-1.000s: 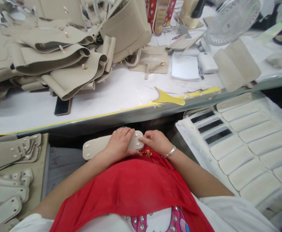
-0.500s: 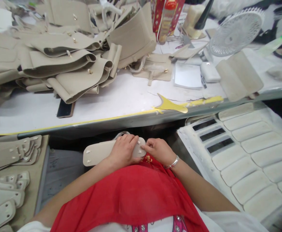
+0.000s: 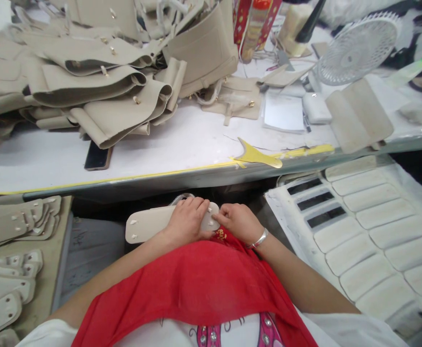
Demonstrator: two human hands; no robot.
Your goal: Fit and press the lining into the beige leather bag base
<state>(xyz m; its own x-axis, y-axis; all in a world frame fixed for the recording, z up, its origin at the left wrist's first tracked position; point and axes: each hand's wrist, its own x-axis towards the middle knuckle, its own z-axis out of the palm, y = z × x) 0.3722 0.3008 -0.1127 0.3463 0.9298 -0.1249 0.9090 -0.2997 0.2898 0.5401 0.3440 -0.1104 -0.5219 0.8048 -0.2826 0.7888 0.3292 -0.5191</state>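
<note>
Cream panel (image 3: 149, 223), long and round-cornered, lying directly under the fingers of my left hand (image 3: 187, 218) and just beyond my red apron (image 3: 189, 284). My left fingers are set close together and bent over the panel toward its right end, with the thumb below them at the lower edge; they hold it. Small pale studs (image 3: 134, 236) stand as a pair at the far end, well to the left of these fingers; two more show just to their right. My right hand (image 3: 242, 222), with a silver bangle (image 3: 259, 238) at its wrist, is at the right end, its fingers curled narrow and the thumb tip beside a stud. Detail is soft here, and I cannot make out whether thumb and finger pinch the stud or merely touch the panel. Gold lettering (image 3: 220, 234) on the apron shows just below the right fingertips. Well left of my fingers: stacked strap pieces (image 3: 10, 219) on a board (image 3: 52, 279). To their right: rows of pale rounded pads (image 3: 362, 260) with dark slots (image 3: 310, 198). Ahead of them: a white-topped table (image 3: 182, 140) bearing a yellow offcut (image 3: 257, 155), and, to the left, a dark phone (image 3: 98, 156) beside heaped beige bag bodies (image 3: 88, 91).
</note>
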